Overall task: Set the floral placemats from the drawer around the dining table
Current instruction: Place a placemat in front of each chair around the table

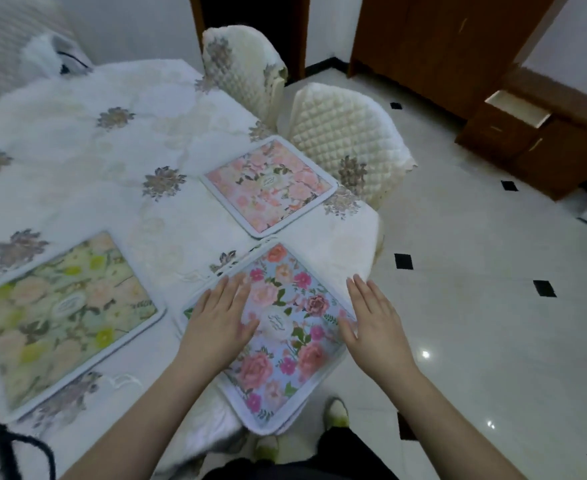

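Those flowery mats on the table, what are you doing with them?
A person is laying square floral placemats on the white embroidered tablecloth. Both the left hand and the right hand lie flat, fingers straight, on the blue placemat with pink roses, which hangs over the table corner. A pink floral placemat sits by a quilted cream chair, and a green-yellow floral placemat lies to the left.
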A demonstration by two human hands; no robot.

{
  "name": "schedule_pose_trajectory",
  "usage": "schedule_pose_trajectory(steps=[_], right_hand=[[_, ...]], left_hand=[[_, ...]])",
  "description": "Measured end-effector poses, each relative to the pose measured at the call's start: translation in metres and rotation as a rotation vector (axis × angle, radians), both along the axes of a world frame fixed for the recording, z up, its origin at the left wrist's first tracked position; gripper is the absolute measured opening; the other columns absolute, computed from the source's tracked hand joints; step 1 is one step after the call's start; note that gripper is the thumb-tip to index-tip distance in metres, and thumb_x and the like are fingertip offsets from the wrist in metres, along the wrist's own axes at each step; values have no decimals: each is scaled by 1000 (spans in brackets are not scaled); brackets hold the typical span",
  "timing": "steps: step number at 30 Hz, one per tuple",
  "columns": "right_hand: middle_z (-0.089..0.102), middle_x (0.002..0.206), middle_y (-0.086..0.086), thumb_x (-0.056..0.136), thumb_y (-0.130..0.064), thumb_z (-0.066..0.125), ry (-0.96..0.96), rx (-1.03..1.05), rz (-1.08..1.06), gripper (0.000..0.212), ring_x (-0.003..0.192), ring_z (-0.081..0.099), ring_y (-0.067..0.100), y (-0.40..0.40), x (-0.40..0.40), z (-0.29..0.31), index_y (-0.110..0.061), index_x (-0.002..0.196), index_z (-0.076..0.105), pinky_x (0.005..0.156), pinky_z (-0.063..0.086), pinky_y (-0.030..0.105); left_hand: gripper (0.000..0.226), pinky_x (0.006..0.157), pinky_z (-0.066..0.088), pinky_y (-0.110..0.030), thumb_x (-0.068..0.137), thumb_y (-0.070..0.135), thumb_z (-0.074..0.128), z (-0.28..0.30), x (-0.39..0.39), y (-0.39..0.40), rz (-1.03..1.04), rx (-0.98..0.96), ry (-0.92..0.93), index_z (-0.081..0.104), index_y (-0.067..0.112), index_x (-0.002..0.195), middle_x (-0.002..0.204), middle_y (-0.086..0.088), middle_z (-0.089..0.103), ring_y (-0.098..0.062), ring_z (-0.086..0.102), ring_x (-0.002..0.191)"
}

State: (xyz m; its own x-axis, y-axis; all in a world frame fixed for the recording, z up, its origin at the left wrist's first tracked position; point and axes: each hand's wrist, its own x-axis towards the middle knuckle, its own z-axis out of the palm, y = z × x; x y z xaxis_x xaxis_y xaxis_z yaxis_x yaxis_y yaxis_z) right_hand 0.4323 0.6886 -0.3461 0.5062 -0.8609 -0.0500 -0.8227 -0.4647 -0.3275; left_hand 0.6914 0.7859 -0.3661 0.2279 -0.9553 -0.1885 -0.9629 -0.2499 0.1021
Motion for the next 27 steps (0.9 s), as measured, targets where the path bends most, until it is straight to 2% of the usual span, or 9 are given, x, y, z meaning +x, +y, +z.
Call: schedule_pose_trajectory(steps=[2, 5, 9, 14, 19, 22, 27], right_hand=[[29, 158, 4, 90, -48, 24, 8, 10, 91, 72, 147, 25, 24, -16, 15, -9, -11, 152, 30, 117, 15, 35], [28, 159, 4, 96, -45, 40, 21, 16, 236, 66, 147, 24, 24, -42, 34, -21, -12, 152, 29, 118, 16, 36], [13, 163, 4, 98, -52, 43, 72, 103, 382, 72, 150, 11, 21, -70, 41, -35, -19, 155, 15, 120, 11, 36], [16, 162, 7, 92, -59, 48, 147, 171, 460, 83, 149, 14, 24, -87, 31, -58, -18, 156, 13, 120, 15, 37], [9, 164, 8, 93, -60, 45, 221, 163, 537, 85, 150, 9, 25, -93, 43, -70, -18, 156, 8, 120, 13, 38], [4, 164, 10, 90, -65, 47, 297, 160, 571, 91, 150, 6, 27, -93, 50, -74, -19, 156, 5, 120, 12, 39], [0, 164, 11, 85, -72, 49, 357, 160, 571, 98, 151, 4, 28, -96, 53, -77, -22, 156, 5, 120, 12, 40]], left_hand=[[73, 111, 34, -48, 90, 57, 28, -7, -2, 7, 46, -3, -11, 46, 14, 146, 151, -8, 45, -29, 42, 139], [73, 116, 17, -40, 90, 59, 27, -17, -13, 24, 157, 17, -24, 45, 16, 147, 154, -8, 40, -27, 37, 143], [86, 119, 16, -42, 85, 66, 11, -31, -38, 40, 394, 67, 53, 26, 18, 155, 163, -3, 20, -22, 16, 151], [92, 122, 13, -40, 81, 72, 2, -48, -56, 48, 522, 109, 88, 2, 22, 158, 165, 2, -1, -18, 3, 152], [94, 120, 11, -42, 84, 78, 4, -60, -70, 59, 657, 135, 113, 6, 20, 157, 165, -6, 5, -24, 6, 152], [112, 120, 13, -43, 72, 86, -13, -67, -78, 67, 724, 130, 156, 11, 18, 158, 165, -11, 6, -29, 8, 151], [124, 120, 12, -42, 57, 88, -29, -76, -88, 71, 805, 93, 228, 2, 22, 157, 164, -14, -2, -30, 6, 151]])
